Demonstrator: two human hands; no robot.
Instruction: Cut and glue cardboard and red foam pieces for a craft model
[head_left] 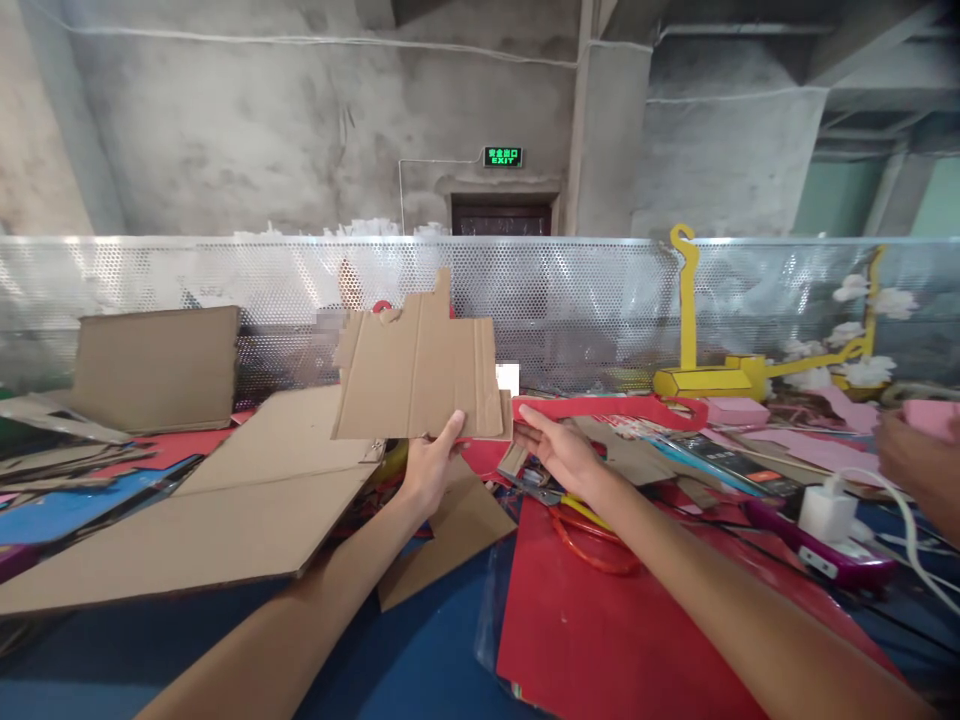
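My left hand (431, 468) grips the lower edge of a brown cardboard piece (416, 375), thumb on its near face. The piece is held upright, with a stepped, cut top edge. In my right hand (559, 450) is the end of a long red paper strip (600, 407), pinched under the thumb; the strip runs off to the right and curls at its far end. Below that hand lie scissors (540, 490) and a red cable-like loop (592, 550). Red sheets (615, 620) spread under my right forearm.
A large cardboard sheet (225, 500) fills the left side. Along the back runs a perforated metal screen (577, 300). A yellow hook-shaped model (697, 375) stands back right, near a purple power strip (847, 565). Another person's hand (911, 465) holds something pink at the right edge.
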